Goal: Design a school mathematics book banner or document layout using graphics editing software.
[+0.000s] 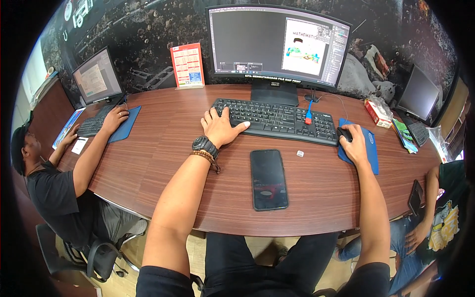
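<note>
My left hand (219, 127) lies fingers spread on the black keyboard (277, 120); right hand (353, 143) cups the mouse (345, 133). One phone (268, 179) mid-frame, three monitors across the top.

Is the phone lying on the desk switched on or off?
Off, apparently: the phone lies flat, its screen dark apart from a faint reflection.

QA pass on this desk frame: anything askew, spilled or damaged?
Nothing spilled or damaged. Left hand rests on the keyboard, right hand on the mouse. The phone lies flat, screen dark. One small white bit sits loose beside it; too small to identify.
</note>
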